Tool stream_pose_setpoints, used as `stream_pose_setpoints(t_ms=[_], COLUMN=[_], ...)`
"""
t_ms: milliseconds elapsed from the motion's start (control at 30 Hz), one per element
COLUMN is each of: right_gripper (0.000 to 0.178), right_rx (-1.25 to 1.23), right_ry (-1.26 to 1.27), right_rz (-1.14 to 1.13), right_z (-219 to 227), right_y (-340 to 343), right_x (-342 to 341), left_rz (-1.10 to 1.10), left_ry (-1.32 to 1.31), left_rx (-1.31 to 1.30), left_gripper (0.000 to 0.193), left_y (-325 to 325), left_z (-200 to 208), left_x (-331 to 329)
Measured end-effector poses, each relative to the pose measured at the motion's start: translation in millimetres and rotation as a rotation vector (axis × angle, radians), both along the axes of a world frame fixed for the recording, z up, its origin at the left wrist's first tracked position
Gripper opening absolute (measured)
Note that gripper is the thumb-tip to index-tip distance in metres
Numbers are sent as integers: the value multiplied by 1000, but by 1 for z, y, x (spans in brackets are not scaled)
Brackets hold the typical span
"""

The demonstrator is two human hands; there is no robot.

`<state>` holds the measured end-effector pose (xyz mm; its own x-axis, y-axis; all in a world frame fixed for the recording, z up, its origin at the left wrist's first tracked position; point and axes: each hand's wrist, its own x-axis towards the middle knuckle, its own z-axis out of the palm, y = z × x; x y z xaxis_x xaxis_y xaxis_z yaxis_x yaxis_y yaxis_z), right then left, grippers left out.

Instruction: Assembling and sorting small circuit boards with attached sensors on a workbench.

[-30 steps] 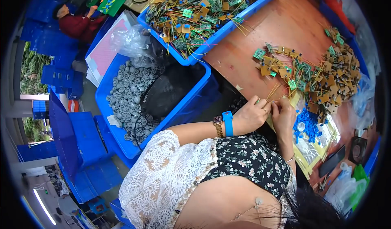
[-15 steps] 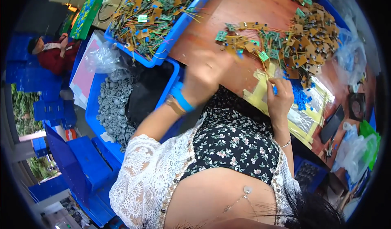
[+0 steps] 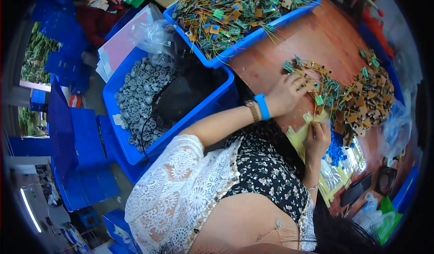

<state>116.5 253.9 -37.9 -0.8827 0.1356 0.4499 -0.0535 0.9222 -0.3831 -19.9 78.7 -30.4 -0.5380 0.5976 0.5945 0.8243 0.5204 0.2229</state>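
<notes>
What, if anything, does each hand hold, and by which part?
Cannot tell: the left hand hides any grip on the circuit boards; the right hand appears pinched, its contents unclear.

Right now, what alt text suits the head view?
The left hand is at the edge of a heap of wired circuit boards on a reddish table; the right hand is beside small blue parts. Blue bins hold more boards and grey round pieces.

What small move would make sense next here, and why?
Probably the left hand should pinch a tan circuit board and draw it toward the right hand: the left fingers are right at the boards, and the right hand is curled beside the small blue parts. Whether it holds anything is unclear.
</notes>
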Motion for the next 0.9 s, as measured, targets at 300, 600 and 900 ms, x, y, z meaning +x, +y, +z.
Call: stream_pose_setpoints(t_ms=[300, 600, 900], right_gripper=[10, 10, 8], right_rx=[-38, -168, -193], right_ry=[-16, -32, 104], right_rz=[94, 32, -87], right_z=[1, -4, 11], right_y=[-13, -15, -13], right_x=[-1, -13, -2], left_rz=[12, 47, -136], left_ry=[1, -350, -557], left_rx=[38, 494, 559], left_gripper=[30, 12, 34], left_y=[7, -12, -20], left_z=[-15, 3, 12], left_x=[-33, -41, -45])
